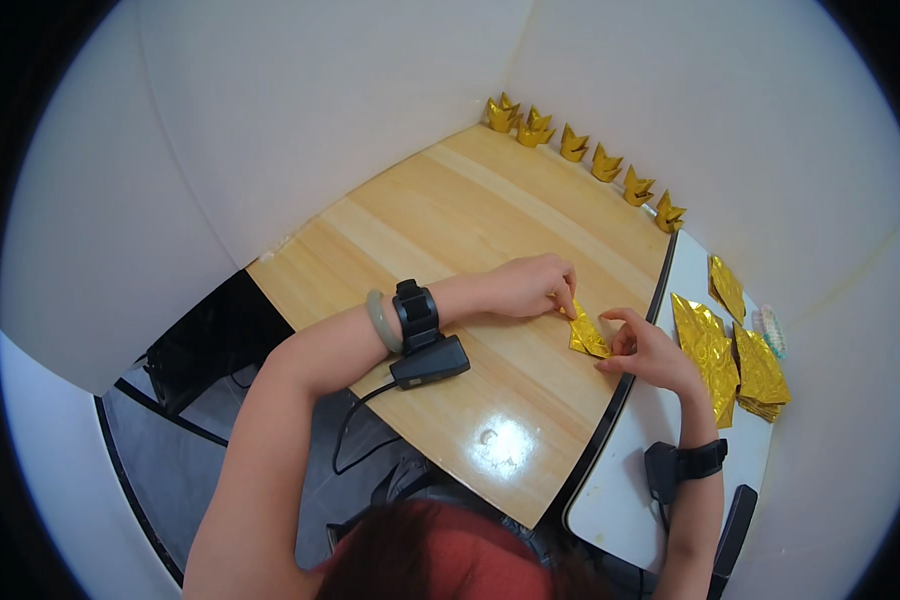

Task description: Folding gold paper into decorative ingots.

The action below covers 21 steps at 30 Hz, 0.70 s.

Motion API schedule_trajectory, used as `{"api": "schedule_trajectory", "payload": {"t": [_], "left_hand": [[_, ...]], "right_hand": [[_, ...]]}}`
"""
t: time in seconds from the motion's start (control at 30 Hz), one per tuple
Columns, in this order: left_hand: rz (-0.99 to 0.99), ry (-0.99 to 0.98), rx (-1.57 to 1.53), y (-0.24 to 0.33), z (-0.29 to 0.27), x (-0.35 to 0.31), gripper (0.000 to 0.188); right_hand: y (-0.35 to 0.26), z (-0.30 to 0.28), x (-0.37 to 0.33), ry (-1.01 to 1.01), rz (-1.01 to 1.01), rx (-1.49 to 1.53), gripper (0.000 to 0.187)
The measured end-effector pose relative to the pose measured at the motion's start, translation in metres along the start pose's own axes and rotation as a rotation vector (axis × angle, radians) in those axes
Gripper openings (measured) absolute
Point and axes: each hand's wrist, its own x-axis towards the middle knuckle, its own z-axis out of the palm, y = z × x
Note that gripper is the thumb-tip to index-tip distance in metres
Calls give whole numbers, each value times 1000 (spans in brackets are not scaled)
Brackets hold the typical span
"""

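Observation:
A small folded piece of gold foil paper [587,335] lies on the wooden table, between my hands. My left hand [532,286] comes from the left, its fingertips closed on the paper's upper left corner. At the paper's lower right corner is my right hand [653,352]; its index finger is raised and curled, while the thumb and another finger close about the corner. How firmly they grip there is hard to see. Both wrists carry black strapped devices, and a pale bangle [382,322] circles the left forearm.
Several folded gold foil shapes [606,163] stand in a row along the far right wall. Sheets of gold foil [705,345] lie on a white table [620,495] at the right, near a pale beaded object [770,332]. White walls enclose the wooden table [400,225]. A black cable [342,440] hangs below my left wrist.

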Motion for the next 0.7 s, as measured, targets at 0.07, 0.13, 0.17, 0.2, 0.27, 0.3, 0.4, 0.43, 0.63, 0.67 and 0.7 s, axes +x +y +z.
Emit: {"api": "schedule_trajectory", "payload": {"t": [0.07, 0.13, 0.17, 0.2, 0.27, 0.3, 0.4, 0.43, 0.63, 0.67, 0.7], "left_hand": [[14, -11, -47, -3, -1, 3, 14], [23, -22, -92, -8, -1, 3, 14], [35, -17, -119, -11, 0, 3, 15], [46, -12, -146, -13, 1, 3, 17], [45, -6, -161, -15, 3, 3, 17], [44, -1, -175, -15, 4, 3, 17], [36, 0, -155, -14, 3, 3, 16], [34, 2, -154, -14, 3, 3, 16], [-310, -17, -309, -5, 0, 9, 17], [-264, -4, -207, -2, -2, 8, 17], [-217, 9, -105, 0, -4, 7, 16]], "right_hand": [[11, -5, -1, -90, -92, 126, 56], [18, -6, 0, -103, -98, 224, 52], [21, -5, 1, -116, -105, 322, 48], [22, -4, 4, -118, -106, 322, 48], [22, -2, 8, -42, -100, 347, 34], [20, 0, 10, -44, -99, 346, 34], [16, 12, 17, 87, -143, 320, 24], [18, 18, 21, 146, -134, 378, 21], [9, 35, 29, 374, -58, 233, 13], [8, 38, 30, 420, -79, 179, 12], [8, 40, 30, 422, -78, 181, 12]]}}
